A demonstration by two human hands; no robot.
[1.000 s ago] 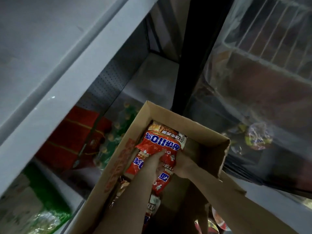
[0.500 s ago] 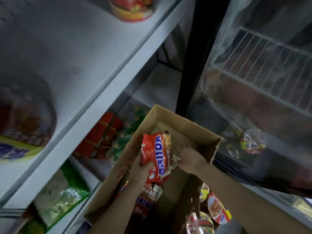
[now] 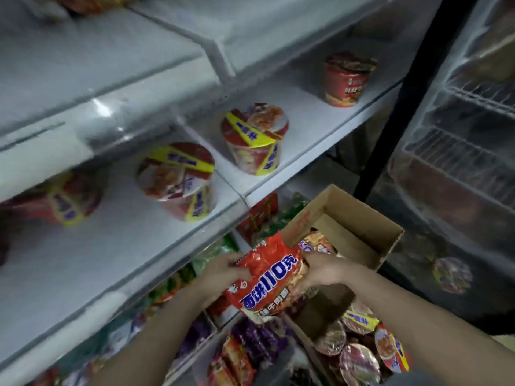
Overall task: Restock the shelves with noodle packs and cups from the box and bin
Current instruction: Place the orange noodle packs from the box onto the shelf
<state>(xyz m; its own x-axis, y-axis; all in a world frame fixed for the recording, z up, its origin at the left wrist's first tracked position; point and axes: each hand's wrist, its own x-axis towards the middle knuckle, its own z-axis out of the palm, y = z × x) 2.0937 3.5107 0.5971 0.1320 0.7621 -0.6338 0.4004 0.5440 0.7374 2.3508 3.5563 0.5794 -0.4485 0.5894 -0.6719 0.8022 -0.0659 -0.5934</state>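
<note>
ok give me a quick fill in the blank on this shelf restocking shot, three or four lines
1. Both hands, left and right, hold a red noodle ____.
2. The cardboard box behind the hands is ____ at the top.
3. The dark red cup stands on the same white shelf as the cups with ____ bands.
4. More noodle cups lie in a heap below the ____ forearm.

Missing words: pack; open; yellow; right

Your white shelf [image 3: 312, 140] carries four noodle cups: a red cup [image 3: 348, 79] at one o'clock, yellow-banded cups [image 3: 255, 137] toward nine o'clock.
</note>
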